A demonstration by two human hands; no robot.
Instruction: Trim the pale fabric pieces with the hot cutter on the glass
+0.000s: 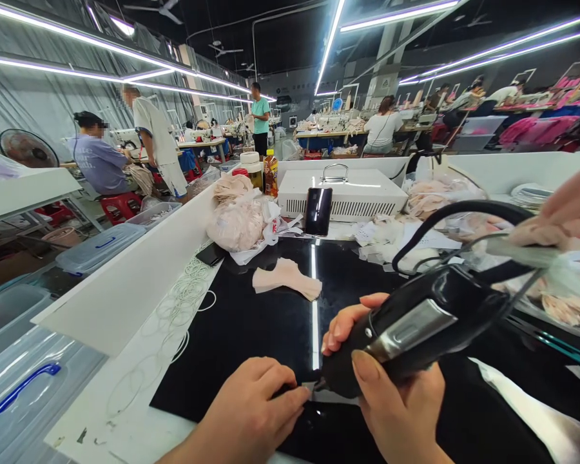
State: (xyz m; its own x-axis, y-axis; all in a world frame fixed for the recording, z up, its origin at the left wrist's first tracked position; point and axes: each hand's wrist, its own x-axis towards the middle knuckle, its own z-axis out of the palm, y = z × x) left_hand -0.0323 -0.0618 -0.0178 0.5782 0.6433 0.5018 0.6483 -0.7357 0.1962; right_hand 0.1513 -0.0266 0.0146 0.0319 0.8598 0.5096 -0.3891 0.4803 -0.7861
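Note:
My right hand (391,393) is wrapped round a black hand-held tool (415,325) with a silver plate and a thick black cable (464,216). Its tip points down-left onto the glossy black work surface (251,322). My left hand (251,412) is closed in a pinch just left of the tip, holding a small pale piece (314,388) flat on the surface. A stack of beige fabric pieces (287,278) lies farther back on the black surface.
A phone (318,211) leans on a white box (348,190). Bags of beige pieces (236,219) lie left of it, more at right (565,303). Another person's hand (568,209) reaches in at right. White loops (183,296) lie on the white table. Plastic bins (24,380) stand left; seated workers behind.

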